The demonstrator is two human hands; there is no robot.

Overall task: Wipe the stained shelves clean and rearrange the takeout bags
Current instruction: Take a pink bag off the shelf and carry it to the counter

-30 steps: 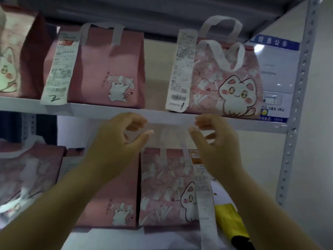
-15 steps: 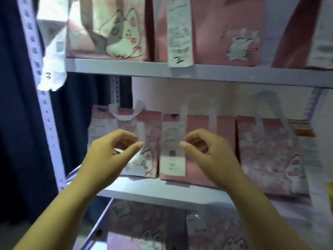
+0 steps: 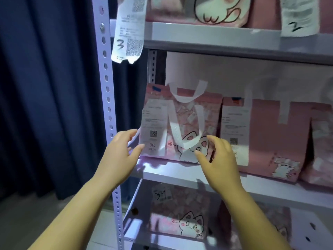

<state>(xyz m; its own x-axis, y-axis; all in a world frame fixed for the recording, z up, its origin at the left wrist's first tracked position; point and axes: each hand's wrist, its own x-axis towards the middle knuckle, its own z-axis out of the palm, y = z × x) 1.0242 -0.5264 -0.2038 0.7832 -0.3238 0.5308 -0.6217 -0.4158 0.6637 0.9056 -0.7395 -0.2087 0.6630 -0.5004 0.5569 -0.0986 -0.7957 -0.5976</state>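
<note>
Reaches in just right of the post (image 3: pixel 108 105) with the left hand (image 3: pixel 119 156), fingers spread and relaxed, gripping nothing, thumb tip over the edge of the receipt (image 3: pixel 153 129); cannot tell whether touching. Risks peeling or tearing that receipt if caught by the thumb instead of the bag's side. Frames the bag (image 3: pixel 187 112), upright at the left end of the middle shelf (image 3: pixel 180 171) and close to its front edge, with one handle (image 3: pixel 187 95) raised and the front handle (image 3: pixel 173 130) flopped down over the face. Could tip it forward off the shelf if pulled by that loose front handle or squeezed low on one side only; probably crumples the soft walls under a hard pinch. Brings the right hand (image 3: pixel 219 159) in at the bag's lower right corner, fingers loosely curled, holding nothing. Leaves little room there, with the second bag (image 3: pixel 266 138) just beside, so may drag or topple it, or snag the second receipt (image 3: pixel 234 123), when lifting out.
</note>
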